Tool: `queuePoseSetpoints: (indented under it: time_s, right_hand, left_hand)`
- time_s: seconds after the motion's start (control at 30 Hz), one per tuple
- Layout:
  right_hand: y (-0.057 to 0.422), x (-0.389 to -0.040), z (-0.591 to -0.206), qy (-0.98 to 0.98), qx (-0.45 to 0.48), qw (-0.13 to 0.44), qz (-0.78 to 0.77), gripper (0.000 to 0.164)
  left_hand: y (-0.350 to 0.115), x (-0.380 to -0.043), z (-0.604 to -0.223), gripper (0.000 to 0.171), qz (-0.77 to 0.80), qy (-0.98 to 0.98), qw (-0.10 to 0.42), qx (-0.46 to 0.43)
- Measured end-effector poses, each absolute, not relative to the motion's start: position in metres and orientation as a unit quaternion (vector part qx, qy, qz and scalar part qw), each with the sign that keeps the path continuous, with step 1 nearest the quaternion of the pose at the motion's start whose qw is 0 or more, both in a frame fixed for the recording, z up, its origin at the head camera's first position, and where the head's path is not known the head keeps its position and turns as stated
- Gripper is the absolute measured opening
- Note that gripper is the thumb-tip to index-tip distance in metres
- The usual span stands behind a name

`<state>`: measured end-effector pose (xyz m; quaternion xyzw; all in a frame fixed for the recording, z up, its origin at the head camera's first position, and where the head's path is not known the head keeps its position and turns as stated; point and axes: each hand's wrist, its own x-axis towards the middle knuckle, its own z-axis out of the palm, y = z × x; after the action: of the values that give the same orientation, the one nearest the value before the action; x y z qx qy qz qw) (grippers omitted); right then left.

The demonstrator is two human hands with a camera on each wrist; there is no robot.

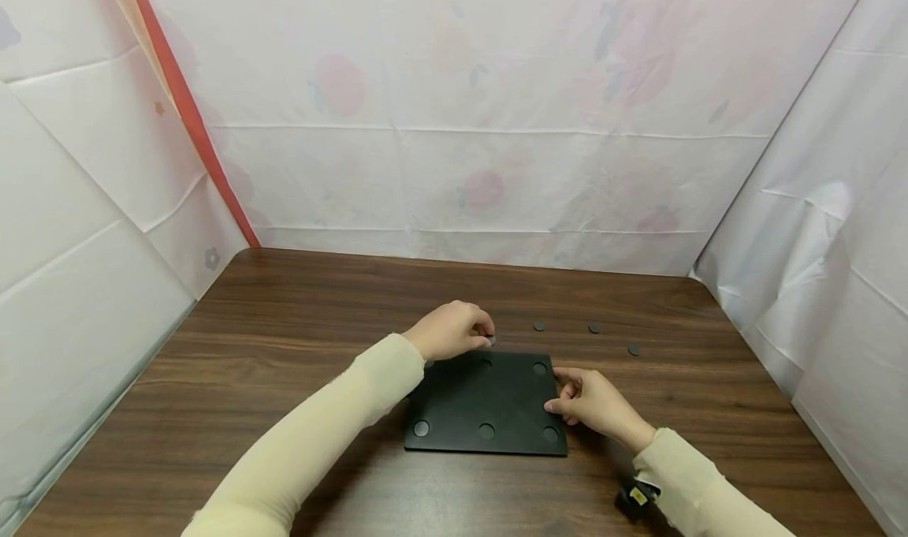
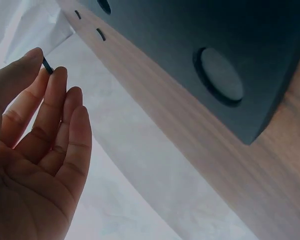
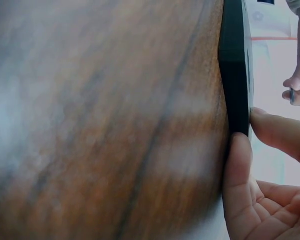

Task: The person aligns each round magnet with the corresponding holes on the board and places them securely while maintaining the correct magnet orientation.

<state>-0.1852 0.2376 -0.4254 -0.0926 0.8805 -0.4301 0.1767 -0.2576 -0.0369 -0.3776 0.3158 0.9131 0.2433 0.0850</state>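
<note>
I see L hand pinching disc nr board far edge. R hand grips its right edge, prob steadying it.

head: bright, soft sheen on table | left wrist: dim | right wrist: table blurred, glare left

No readable text, brand or number in any view. Only label-like thing: small yellow sticker with a dark mark, on the black device at the right sleeve, head view; mark too small to make out. Cloth shows picture prints, no legible lettering.
</note>
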Motion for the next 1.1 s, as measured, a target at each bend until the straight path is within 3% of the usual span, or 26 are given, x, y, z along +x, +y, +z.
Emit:
queuePoseSetpoints:
  time_s: [1.1]
  right_hand:
    - [0.236,-0.185,-0.424,0.881,-0.096,0.173,-0.429,0.071]
  left_hand:
    - [-0.034,-0.246,-0.401,0.015,0.17,0.92,0.069,0.347]
